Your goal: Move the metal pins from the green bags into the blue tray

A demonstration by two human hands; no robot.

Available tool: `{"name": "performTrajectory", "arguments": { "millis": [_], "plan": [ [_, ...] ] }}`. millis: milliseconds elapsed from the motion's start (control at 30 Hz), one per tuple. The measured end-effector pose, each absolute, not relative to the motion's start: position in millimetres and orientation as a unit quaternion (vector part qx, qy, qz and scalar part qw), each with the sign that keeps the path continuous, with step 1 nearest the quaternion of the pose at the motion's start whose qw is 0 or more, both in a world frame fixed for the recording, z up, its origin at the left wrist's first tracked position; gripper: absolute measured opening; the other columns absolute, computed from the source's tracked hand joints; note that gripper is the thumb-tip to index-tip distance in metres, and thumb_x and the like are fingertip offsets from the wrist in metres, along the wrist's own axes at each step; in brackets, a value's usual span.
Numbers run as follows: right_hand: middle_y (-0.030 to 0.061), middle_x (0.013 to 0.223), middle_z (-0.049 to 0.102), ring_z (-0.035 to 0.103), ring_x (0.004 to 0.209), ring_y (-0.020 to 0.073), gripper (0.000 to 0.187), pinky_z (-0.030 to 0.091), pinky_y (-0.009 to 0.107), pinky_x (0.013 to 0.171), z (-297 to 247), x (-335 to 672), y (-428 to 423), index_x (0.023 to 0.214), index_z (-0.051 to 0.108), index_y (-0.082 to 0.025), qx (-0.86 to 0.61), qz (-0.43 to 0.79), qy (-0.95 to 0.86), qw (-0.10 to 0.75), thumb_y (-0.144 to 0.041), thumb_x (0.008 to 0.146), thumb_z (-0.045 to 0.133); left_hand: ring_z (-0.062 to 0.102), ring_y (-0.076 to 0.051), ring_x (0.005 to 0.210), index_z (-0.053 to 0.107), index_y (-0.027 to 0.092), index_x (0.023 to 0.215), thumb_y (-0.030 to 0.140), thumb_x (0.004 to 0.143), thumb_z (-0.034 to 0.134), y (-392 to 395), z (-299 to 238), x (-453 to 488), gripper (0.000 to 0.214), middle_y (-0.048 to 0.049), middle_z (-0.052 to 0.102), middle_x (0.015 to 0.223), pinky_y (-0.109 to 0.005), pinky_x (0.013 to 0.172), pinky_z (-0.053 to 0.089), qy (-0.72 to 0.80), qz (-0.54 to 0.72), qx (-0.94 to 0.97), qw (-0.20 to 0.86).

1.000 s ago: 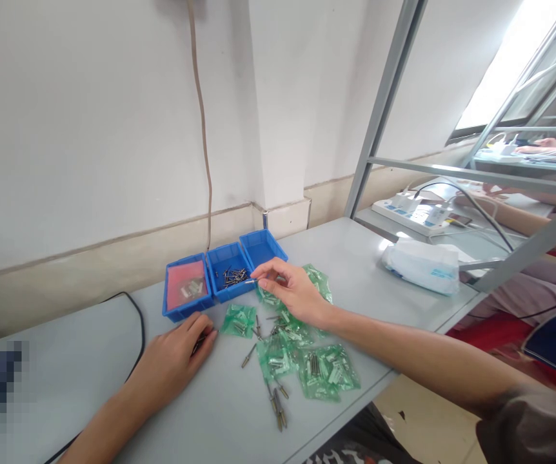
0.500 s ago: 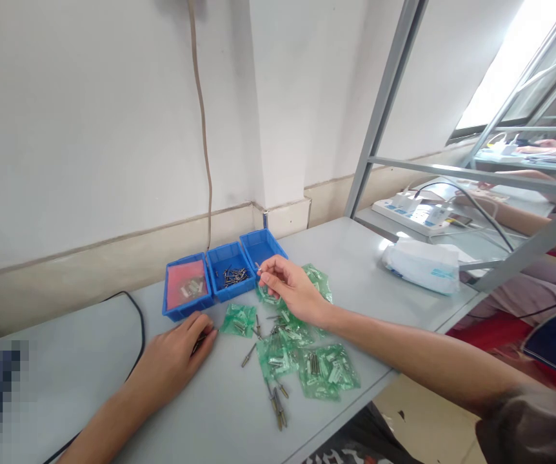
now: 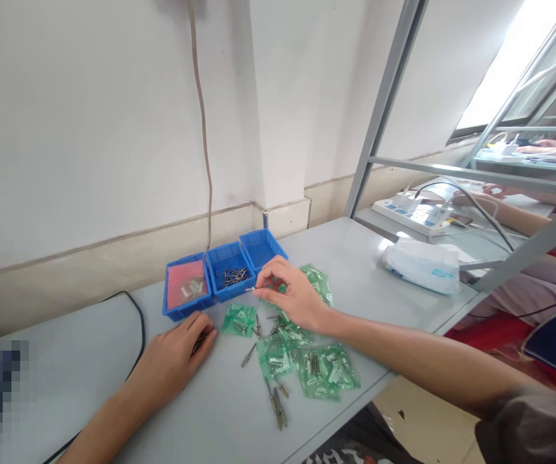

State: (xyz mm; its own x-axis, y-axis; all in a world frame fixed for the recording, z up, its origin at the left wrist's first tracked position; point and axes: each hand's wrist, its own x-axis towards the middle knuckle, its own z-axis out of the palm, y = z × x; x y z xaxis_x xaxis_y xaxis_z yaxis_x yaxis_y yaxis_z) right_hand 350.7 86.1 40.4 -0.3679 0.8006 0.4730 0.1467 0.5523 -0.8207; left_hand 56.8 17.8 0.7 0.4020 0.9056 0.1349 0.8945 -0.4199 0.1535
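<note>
My right hand (image 3: 290,293) pinches a small metal pin (image 3: 249,289) just in front of the middle blue bin (image 3: 229,276), which holds several dark pins. My left hand (image 3: 174,357) lies on the grey table (image 3: 89,386), its fingers curled over a few dark pins at their tips. To the left stands a blue bin with a red liner (image 3: 186,291), and the right blue bin (image 3: 262,247) looks bare inside. Green plastic bags of pins (image 3: 307,361) and loose pins (image 3: 278,403) lie scattered below my right hand.
A black cable (image 3: 137,322) curves over the table at the left. A white packet (image 3: 423,264) lies at the right, near a grey metal frame (image 3: 384,109). Beyond the frame is a white power strip (image 3: 411,212), and another person's arm (image 3: 524,219) rests there.
My right hand has dropped from over the right bin towards the table in front of the middle bin, still pinching the pin. My left hand has not moved.
</note>
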Motion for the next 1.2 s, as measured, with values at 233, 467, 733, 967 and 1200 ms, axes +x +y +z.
{"name": "performTrajectory", "arguments": {
  "millis": [233, 467, 733, 967, 1200],
  "plan": [
    [0.0037, 0.102, 0.060, 0.057, 0.084, 0.0179, 0.005, 0.051, 0.033, 0.077, 38.6, 351.6, 84.1, 0.093, 0.071, -0.024, -0.310, 0.320, -0.768, 0.461, -0.027, 0.096, 0.075, 0.065, -0.016, 0.072, 0.055, 0.027, 0.102, 0.044, 0.111, 0.037, 19.1, -1.7, 55.2, 0.026, 0.0012, 0.065, 0.092, -0.028, 0.064, 0.040, 0.529, 0.117, 0.840, 0.030],
    [0.0019, 0.094, 0.058, 0.053, 0.076, 0.0162, 0.006, 0.048, 0.031, 0.073, 39.0, 352.2, 83.6, 0.094, 0.072, -0.024, -0.326, 0.308, -0.761, 0.468, -0.029, 0.096, 0.075, 0.065, -0.017, 0.074, 0.053, 0.027, 0.103, 0.044, 0.112, 0.036, 18.0, 1.1, 56.7, 0.026, 0.0008, 0.065, 0.095, -0.029, 0.064, 0.038, 0.540, 0.095, 0.835, 0.035],
    [0.0018, 0.093, 0.061, 0.055, 0.078, 0.0174, 0.008, 0.049, 0.032, 0.074, 40.9, 350.8, 81.9, 0.094, 0.069, -0.024, -0.325, 0.332, -0.746, 0.477, -0.031, 0.098, 0.072, 0.066, -0.016, 0.073, 0.054, 0.027, 0.102, 0.044, 0.111, 0.038, 18.8, -0.6, 56.2, 0.025, 0.0011, 0.065, 0.093, -0.029, 0.063, 0.039, 0.535, 0.109, 0.837, 0.031],
    [0.0019, 0.095, 0.063, 0.057, 0.080, 0.0176, 0.006, 0.048, 0.033, 0.077, 41.8, 352.0, 82.0, 0.095, 0.069, -0.024, -0.329, 0.322, -0.744, 0.486, -0.027, 0.100, 0.068, 0.066, -0.017, 0.074, 0.052, 0.027, 0.103, 0.045, 0.112, 0.035, 17.4, 3.0, 57.9, 0.026, 0.0010, 0.065, 0.096, -0.029, 0.064, 0.038, 0.539, 0.098, 0.836, 0.038],
    [0.0031, 0.101, 0.066, 0.060, 0.084, 0.0185, 0.007, 0.049, 0.033, 0.078, 43.6, 353.4, 82.9, 0.099, 0.070, -0.025, -0.331, 0.325, -0.737, 0.491, -0.028, 0.102, 0.065, 0.065, -0.017, 0.075, 0.051, 0.027, 0.103, 0.045, 0.112, 0.034, 17.8, 1.7, 57.0, 0.026, 0.0013, 0.064, 0.096, -0.030, 0.065, 0.037, 0.545, 0.090, 0.833, 0.046]
  ]
}}
